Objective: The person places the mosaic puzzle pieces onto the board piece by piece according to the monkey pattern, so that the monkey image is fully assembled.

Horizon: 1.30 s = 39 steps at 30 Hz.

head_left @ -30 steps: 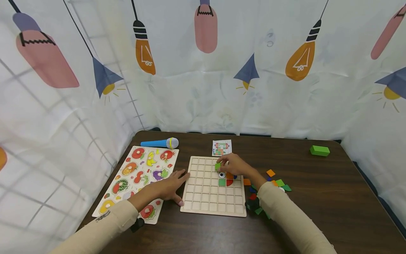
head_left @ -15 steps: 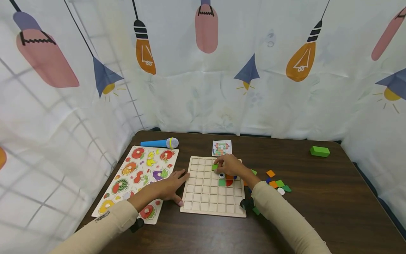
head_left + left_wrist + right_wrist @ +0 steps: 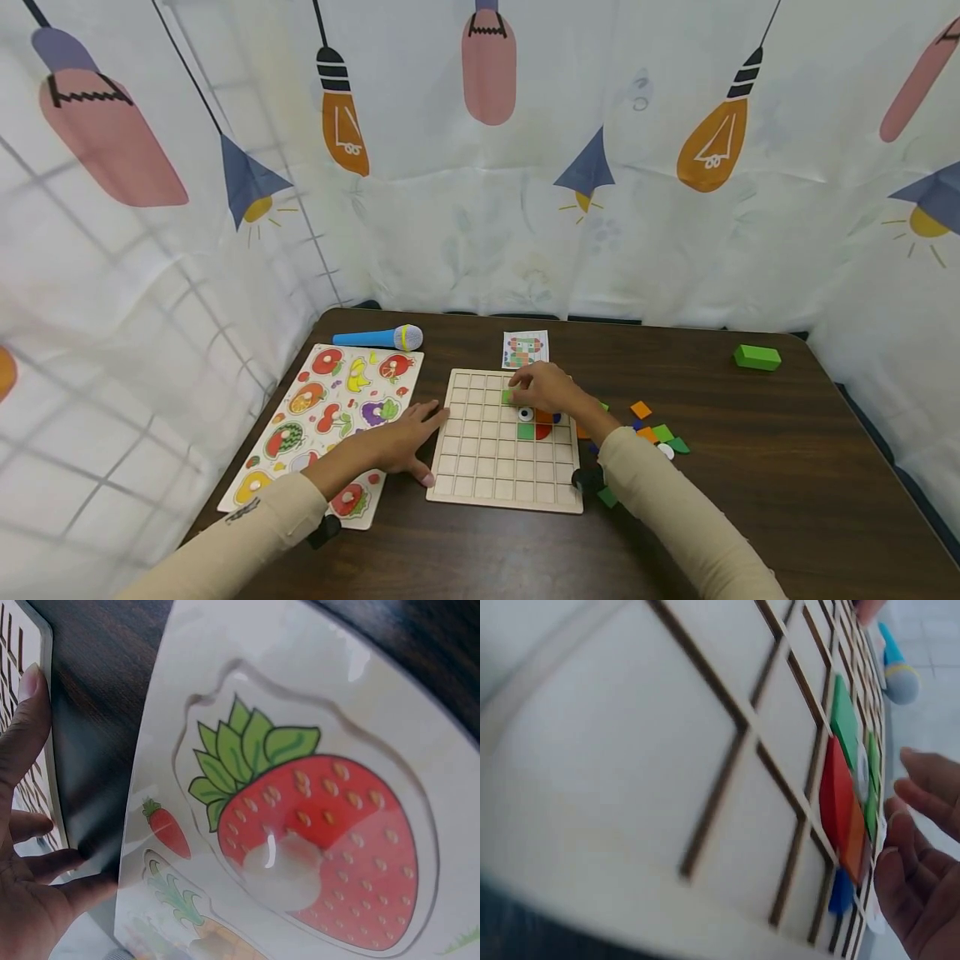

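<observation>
A pale wooden grid board (image 3: pixel 483 467) lies on the table, its cells mostly bare. Toward its upper right sit a green square (image 3: pixel 526 431), a red piece (image 3: pixel 835 787), a white round piece (image 3: pixel 525 414), an orange piece (image 3: pixel 852 844) and a blue piece (image 3: pixel 841 891). Another green square (image 3: pixel 507 397) lies flat up and left of them. Right beside it is my right hand (image 3: pixel 547 390), fingers loosely bent, with nothing seen between them in the right wrist view. My left hand (image 3: pixel 405 439) rests spread at the board's left edge, thumb (image 3: pixel 28 712) on its rim.
Left of the grid lies a fruit puzzle board (image 3: pixel 300 442), with a blue toy microphone (image 3: pixel 367 339) behind it. A patterned card (image 3: pixel 525 349) is beyond the grid. Loose coloured pieces (image 3: pixel 662 433) lie right, partly behind my right forearm; a green block (image 3: pixel 757 357) stands far right.
The green square in my right hand's fingers has moved left and down onto the board, and the fingers now appear off it. My left hand has stayed put.
</observation>
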Available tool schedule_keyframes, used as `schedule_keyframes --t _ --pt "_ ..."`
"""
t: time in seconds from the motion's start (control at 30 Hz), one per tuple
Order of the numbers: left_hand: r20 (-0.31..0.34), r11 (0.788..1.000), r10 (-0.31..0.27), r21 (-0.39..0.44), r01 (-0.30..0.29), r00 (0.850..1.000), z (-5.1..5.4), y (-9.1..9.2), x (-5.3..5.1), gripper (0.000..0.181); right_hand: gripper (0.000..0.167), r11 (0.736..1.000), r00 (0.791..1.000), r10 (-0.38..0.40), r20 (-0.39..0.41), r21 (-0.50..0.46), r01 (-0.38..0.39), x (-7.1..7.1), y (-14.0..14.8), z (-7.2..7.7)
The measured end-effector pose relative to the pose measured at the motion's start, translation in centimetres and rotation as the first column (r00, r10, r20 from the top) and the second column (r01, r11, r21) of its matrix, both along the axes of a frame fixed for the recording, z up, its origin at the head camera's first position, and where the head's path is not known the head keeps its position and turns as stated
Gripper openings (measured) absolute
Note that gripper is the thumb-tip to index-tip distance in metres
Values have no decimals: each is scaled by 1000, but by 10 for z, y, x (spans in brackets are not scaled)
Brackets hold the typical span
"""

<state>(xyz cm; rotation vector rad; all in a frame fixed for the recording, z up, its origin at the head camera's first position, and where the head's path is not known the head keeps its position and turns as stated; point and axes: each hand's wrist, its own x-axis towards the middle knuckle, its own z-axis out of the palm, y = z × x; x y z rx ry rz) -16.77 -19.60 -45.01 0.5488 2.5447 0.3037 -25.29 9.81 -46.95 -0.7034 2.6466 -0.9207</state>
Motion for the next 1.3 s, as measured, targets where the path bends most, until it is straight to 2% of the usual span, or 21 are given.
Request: schedule_keyframes --t 0.1,0.33,0.5,0.77,0.87,1.07,1.3 --pt "2 1000 1 4 -1 1000 1 0 0 107 25 998 1000 15 5 -53 -15 -3 11 2" --pt "-4 1000 0 -5 0 1000 0 0 1 108 23 993 998 -49 31 -107 52 -4 47 13" --pt "-1 1000 5 -13 -5 1000 1 0 1 108 22 995 997 -76 3 -66 76 0 74 14" --pt "-13 1000 -3 -14 2 1000 1 1 2 107 22 998 998 -57 -23 15 58 14 110 6" --pt "-14 1000 -1 -9 1 1000 1 1 2 107 23 995 997 -72 -27 70 74 18 118 3" --pt "-2 1000 3 -6 -3 1000 1 1 3 107 28 984 998 -44 -36 170 50 22 129 -3" --pt "-9 1000 -3 1 3 1000 1 0 2 107 31 983 998 -49 -35 176 55 24 130 -4"
